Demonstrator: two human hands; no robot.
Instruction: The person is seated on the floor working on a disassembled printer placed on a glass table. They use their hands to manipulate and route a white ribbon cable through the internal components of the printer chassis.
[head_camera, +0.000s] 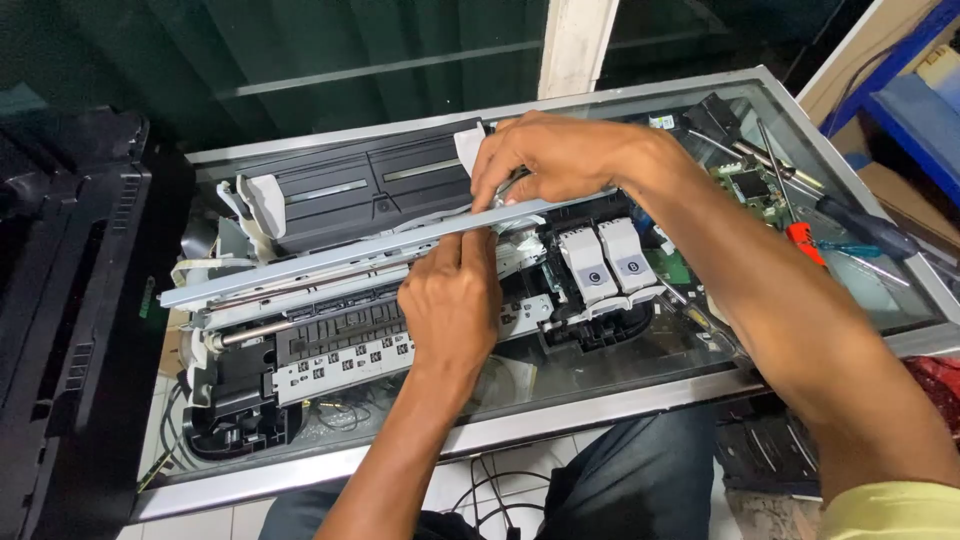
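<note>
- Silver-grey metal is being gripped: a long, thin, flat silver-grey metal rail (330, 258) is being held across the top of the opened, stripped-down black and white plastic printer mechanism (330, 330), running from the mechanism's left end up to its middle.
- The rail's right end is being pinched by the right hand (560, 155), fingers curled down and closed over the edge, just above the mechanism's middle.
- The rail is being steadied by the left hand (452, 300), which is lying on the mechanism's front, fingers bent and closed, fingertips pressing up against the rail's lower edge.
- The rail is being judged as light and stiff yet easily bent along its length, with thin edges that may be sharp; it is best being held near both ends or by the flat face, not twisted.
- Two grey and white ink cartridges with dark round labels (608, 262) are being carried in the black cartridge carriage (600, 320), just right of the mechanism's middle.
- The mechanism itself is being supported on a glass-topped, metal-framed table (620, 400).
- A green circuit board (745, 185) and several screwdrivers, one with a red handle (803, 242), are lying on the glass well right of the mechanism.
- A black plastic printer casing (70, 300) is standing left of the mechanism.
</note>
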